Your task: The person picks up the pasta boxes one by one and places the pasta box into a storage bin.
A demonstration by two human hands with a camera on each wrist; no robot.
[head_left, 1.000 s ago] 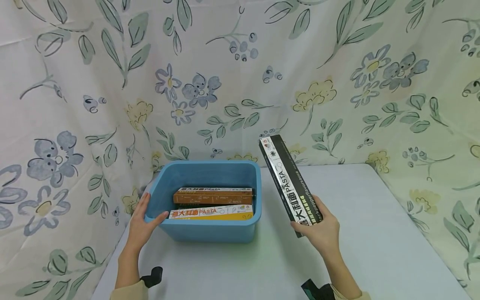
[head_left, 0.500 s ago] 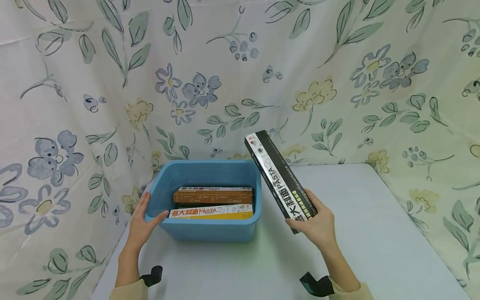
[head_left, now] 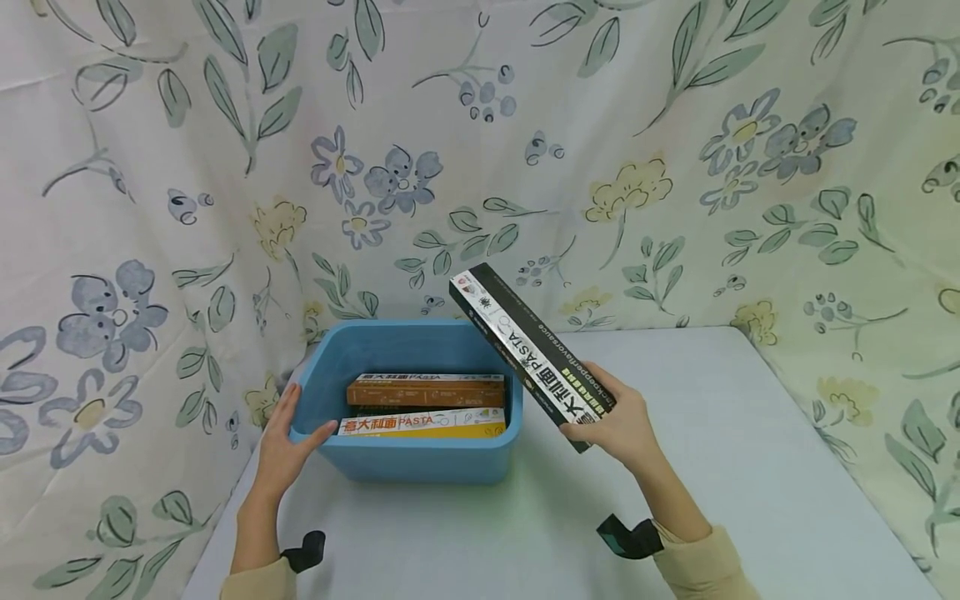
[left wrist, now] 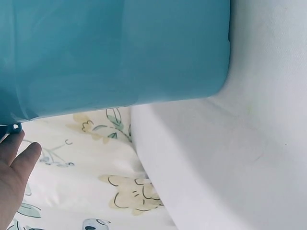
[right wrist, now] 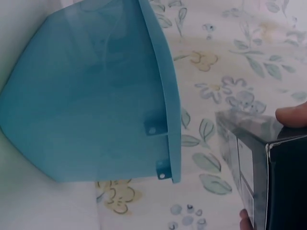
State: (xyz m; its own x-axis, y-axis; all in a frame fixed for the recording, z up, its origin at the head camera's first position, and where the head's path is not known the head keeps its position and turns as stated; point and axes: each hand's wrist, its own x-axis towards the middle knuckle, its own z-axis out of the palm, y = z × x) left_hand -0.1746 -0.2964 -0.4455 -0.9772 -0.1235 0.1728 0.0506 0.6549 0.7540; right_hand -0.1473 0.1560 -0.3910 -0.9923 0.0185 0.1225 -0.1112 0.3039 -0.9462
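A blue plastic bin (head_left: 420, 463) stands on the table. My left hand (head_left: 281, 454) rests at its near left corner, thumb on the rim and straight fingers along the outer side; in the left wrist view the fingertips (left wrist: 31, 152) touch under the rim. With my right hand (head_left: 617, 421) I grip the lower end of a black-and-white pasta box (head_left: 528, 346). Held tilted, its far end reaches over the bin's right rim. Inside the bin lie a brown pasta box (head_left: 427, 393) and a yellow-and-white one (head_left: 422, 423), with a dark strip between them.
The white table (head_left: 750, 433) extends right of the bin and in front of it. A floral cloth (head_left: 480, 167) hangs behind and along the sides. Small bracket lugs (right wrist: 156, 128) stick out below the bin's rim.
My right hand has moved left with the black-and-white pasta box, which tilts further left and now overlaps the bin's right rim. The left hand and the bin have stayed still.
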